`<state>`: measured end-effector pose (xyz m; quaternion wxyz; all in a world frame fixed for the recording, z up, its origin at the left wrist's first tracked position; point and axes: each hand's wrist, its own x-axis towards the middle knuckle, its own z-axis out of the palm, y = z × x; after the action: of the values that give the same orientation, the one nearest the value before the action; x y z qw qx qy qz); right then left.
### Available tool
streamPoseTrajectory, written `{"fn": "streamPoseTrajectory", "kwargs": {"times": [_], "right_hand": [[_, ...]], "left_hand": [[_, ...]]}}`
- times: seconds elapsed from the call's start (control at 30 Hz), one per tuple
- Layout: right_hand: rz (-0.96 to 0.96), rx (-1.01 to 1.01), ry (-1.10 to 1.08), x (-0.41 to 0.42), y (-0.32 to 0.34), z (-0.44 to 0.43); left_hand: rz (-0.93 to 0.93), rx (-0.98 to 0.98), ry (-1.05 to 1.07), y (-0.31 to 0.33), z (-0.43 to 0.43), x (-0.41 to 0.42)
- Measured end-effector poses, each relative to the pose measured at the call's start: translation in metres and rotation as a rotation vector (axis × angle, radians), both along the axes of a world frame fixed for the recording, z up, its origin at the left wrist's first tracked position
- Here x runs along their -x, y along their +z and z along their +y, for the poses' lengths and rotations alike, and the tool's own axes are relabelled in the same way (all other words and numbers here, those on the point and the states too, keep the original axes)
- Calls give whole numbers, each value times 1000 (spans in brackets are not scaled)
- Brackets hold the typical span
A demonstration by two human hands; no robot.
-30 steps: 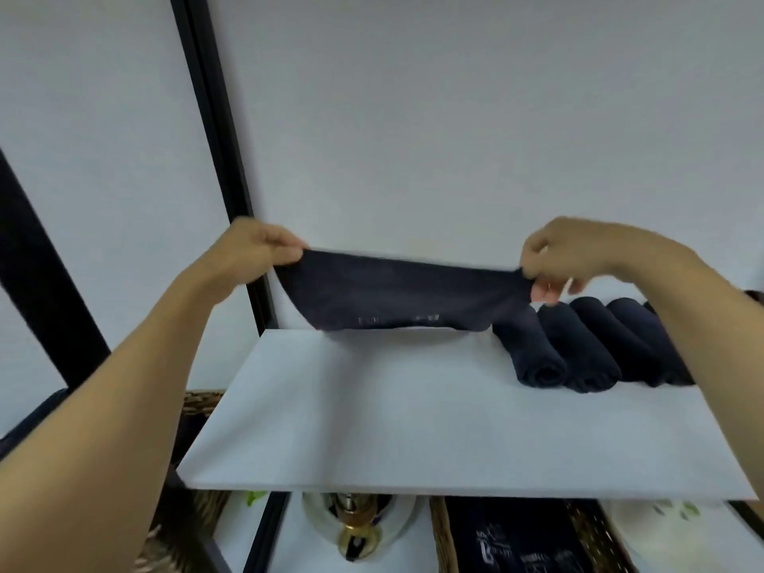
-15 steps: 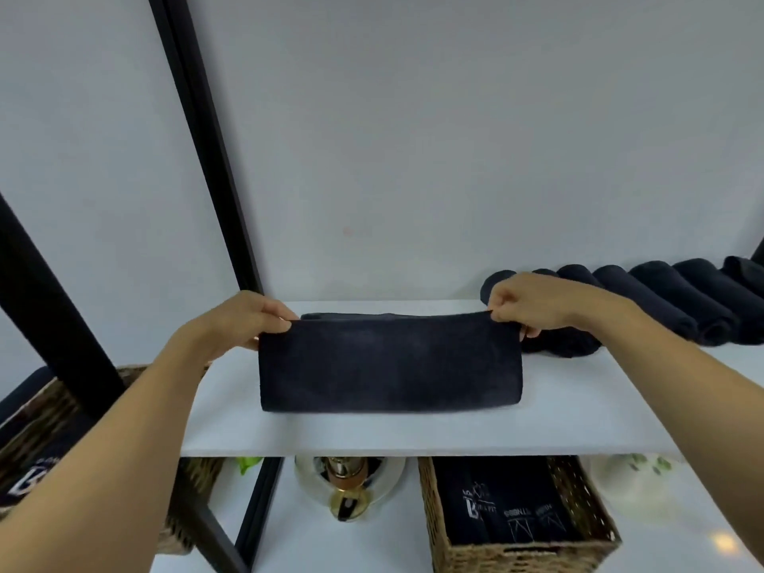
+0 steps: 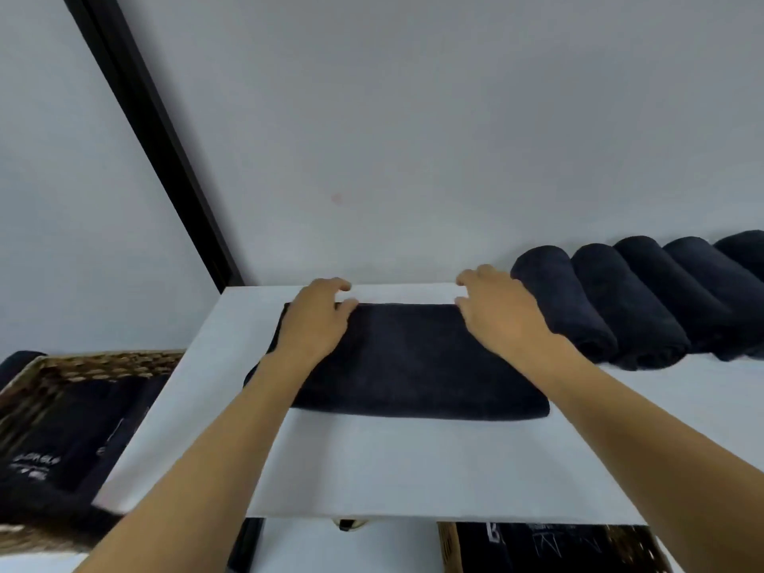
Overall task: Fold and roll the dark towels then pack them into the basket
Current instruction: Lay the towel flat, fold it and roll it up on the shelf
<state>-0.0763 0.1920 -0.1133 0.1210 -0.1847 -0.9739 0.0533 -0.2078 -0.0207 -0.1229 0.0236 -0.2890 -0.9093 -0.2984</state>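
A dark folded towel point(image 3: 413, 366) lies flat on the white shelf point(image 3: 372, 469). My left hand point(image 3: 318, 320) rests palm down on the towel's far left corner, fingers spread. My right hand point(image 3: 496, 312) lies on its far right corner, fingers apart and reaching past the back edge. Neither hand grips the cloth. Several rolled dark towels point(image 3: 628, 299) lie side by side against the wall on the right. A woven basket point(image 3: 62, 366) with dark printed towels in it stands lower left.
A second woven basket point(image 3: 450, 543) holding dark cloth sits under the shelf at the lower right. A black frame post point(image 3: 157, 146) runs diagonally up the left. The pale wall point(image 3: 413, 138) stands right behind the shelf.
The towel, held up in the air by both hands, came down and now lies flat on the shelf. Both hands let go of its top edge and rest on it.
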Motion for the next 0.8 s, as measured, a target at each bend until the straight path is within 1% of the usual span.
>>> {"fn": "streamPoseTrajectory", "kwargs": {"times": [0.03,0.07,0.1,0.13,0.17,0.3,0.4,0.47,0.5,0.53,0.6,0.63,0.67,0.7,0.73,0.77,0.8], "right_hand": [[22,99,88,-1,-8,-20],[-8,177,168,-2,-17,-40],[-80,182,211,-2,-27,-53],[-144,146,216,-2,-37,-56],[-174,120,189,-2,-44,-51],[-237,74,65,-4,-48,-15],[-259,98,-30,-6,-50,2],[-209,114,-74,-7,-47,5],[-171,90,-88,-8,-44,6],[-135,46,-97,-9,-42,5],[-76,6,-107,-12,-34,2],[-63,60,-109,-14,-29,-1],[-76,164,-110,-18,-22,-3],[-125,280,-115,-23,-12,-8],[-196,362,-106,-30,-3,-14],[-279,414,-81,-40,7,-24],[-359,455,-52,-51,15,-36]], "left_hand": [[-20,62,-119,-9,8,-15],[-8,185,-200,-18,12,-27],[32,314,-233,-27,13,-31],[60,400,-225,-34,9,-29],[66,440,-200,-37,2,-23],[52,497,-135,-40,-23,0],[43,443,-128,-33,-33,-7],[40,363,-247,-27,-45,-29],[53,353,-330,-25,-52,-42],[83,360,-399,-24,-62,-55],[213,364,-433,-26,-79,-64],[307,351,-402,-26,-84,-58],[393,363,-352,-24,-87,-48],[408,382,-269,-20,-90,-40],[359,371,-148,-17,-91,-33],[277,335,17,-17,-93,-26],[143,240,198,-17,-94,-22]]}}
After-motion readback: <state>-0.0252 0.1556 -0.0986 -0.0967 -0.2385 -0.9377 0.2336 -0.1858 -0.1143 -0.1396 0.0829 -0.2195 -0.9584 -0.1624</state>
